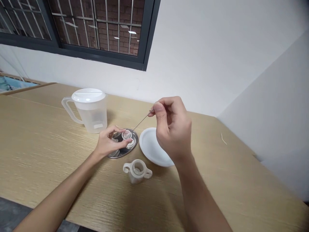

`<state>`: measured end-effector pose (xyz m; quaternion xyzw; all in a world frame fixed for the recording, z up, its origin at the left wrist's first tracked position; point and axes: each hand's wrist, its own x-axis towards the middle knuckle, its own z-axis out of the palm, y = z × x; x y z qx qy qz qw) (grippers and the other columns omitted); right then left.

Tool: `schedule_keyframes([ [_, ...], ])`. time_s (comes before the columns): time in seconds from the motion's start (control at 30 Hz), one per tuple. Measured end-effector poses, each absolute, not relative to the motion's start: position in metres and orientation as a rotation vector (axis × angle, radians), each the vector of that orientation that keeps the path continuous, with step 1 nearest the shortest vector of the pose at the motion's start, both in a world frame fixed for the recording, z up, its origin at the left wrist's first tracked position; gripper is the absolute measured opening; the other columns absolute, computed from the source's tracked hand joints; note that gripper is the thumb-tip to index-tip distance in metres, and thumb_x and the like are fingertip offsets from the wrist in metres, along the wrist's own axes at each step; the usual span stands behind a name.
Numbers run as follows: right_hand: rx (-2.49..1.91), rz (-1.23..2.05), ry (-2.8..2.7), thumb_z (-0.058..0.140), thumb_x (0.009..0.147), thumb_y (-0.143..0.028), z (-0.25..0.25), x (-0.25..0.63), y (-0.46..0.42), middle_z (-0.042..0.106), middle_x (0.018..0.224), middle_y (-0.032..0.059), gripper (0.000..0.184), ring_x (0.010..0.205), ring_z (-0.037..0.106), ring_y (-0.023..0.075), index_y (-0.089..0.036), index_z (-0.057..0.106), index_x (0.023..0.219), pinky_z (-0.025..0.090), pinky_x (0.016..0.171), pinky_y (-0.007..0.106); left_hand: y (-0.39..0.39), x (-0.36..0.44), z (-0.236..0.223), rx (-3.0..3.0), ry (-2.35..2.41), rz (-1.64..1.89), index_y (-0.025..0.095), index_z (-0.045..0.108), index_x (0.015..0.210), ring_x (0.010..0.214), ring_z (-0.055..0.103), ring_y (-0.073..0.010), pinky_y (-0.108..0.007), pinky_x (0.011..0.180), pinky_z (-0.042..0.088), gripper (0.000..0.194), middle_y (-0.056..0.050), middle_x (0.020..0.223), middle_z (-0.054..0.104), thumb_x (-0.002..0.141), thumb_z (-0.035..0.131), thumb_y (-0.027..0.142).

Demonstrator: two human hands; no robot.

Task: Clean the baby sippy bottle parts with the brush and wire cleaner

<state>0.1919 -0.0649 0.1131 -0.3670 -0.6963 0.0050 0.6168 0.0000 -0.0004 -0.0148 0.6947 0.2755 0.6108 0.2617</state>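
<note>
My left hand (pixel 109 141) pinches a small clear round bottle part (pixel 126 134) between thumb and fingers, just above an oval metal tray (pixel 120 155). My right hand (pixel 172 125) is closed on the upper end of a thin rod (pixel 141 121), which slants down to the left. The rod's lower tip meets the clear part; whether it goes inside, I cannot tell. A white ring (pixel 130 143) and other clear pieces (pixel 114 153) lie in the tray, partly hidden by my left hand. Nearer to me stands an open two-handled bottle (pixel 138 172).
A white plate (pixel 149 146) lies right of the tray, partly behind my right hand. A lidded translucent pitcher (pixel 91 112) stands back left. On the right of the wooden table (pixel 217 180) is a thin pale strip (pixel 223 139). A wall (pixel 193 58) and barred window (pixel 96 25) rise behind.
</note>
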Motion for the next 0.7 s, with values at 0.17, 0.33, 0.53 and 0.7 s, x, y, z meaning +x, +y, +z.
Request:
schedule_keyframes([
  [0.17, -0.848, -0.024, -1.636, 0.047, 0.103, -0.018, 0.111, 0.188, -0.064, 0.061, 0.083, -0.0003, 0.011, 0.078, 0.064, 0.0128, -0.022, 0.053, 0.094, 0.052, 0.07, 0.03, -0.001, -0.001, -0.017, 1.856, 0.749, 1.635, 0.02, 0.069, 0.086, 0.085, 0.073, -0.0211, -0.031, 0.073, 0.057, 0.033, -0.005, 0.086, 0.076, 0.062, 0.09, 0.017],
  [0.33, -0.804, -0.075, -1.723, 0.047, 0.102, -0.016, 0.102, 0.178, -0.059, 0.061, 0.082, 0.0008, 0.014, 0.076, 0.063, 0.0126, -0.021, 0.054, 0.091, 0.052, 0.072, 0.029, -0.002, 0.0, -0.018, 1.835, 0.744, 1.648, 0.02, 0.07, 0.086, 0.084, 0.072, -0.0201, -0.03, 0.073, 0.057, 0.031, -0.005, 0.085, 0.076, 0.062, 0.09, 0.016],
  [0.53, -0.823, -0.082, -1.835, 0.046, 0.102, -0.015, 0.089, 0.166, -0.053, 0.061, 0.081, 0.0013, 0.014, 0.079, 0.059, 0.0131, -0.02, 0.054, 0.092, 0.048, 0.073, 0.028, -0.004, 0.002, -0.02, 1.802, 0.743, 1.744, 0.021, 0.071, 0.081, 0.078, 0.07, -0.0184, -0.031, 0.073, 0.057, 0.026, -0.003, 0.082, 0.075, 0.062, 0.088, 0.016],
  [0.7, -0.861, 0.013, -1.862, 0.047, 0.101, -0.017, 0.081, 0.163, -0.047, 0.06, 0.08, 0.0012, 0.014, 0.076, 0.057, 0.0135, -0.02, 0.056, 0.091, 0.045, 0.071, 0.027, -0.006, 0.004, -0.019, 1.768, 0.755, 1.794, 0.021, 0.07, 0.08, 0.077, 0.07, -0.0181, -0.03, 0.071, 0.058, 0.026, -0.003, 0.08, 0.075, 0.062, 0.088, 0.015],
])
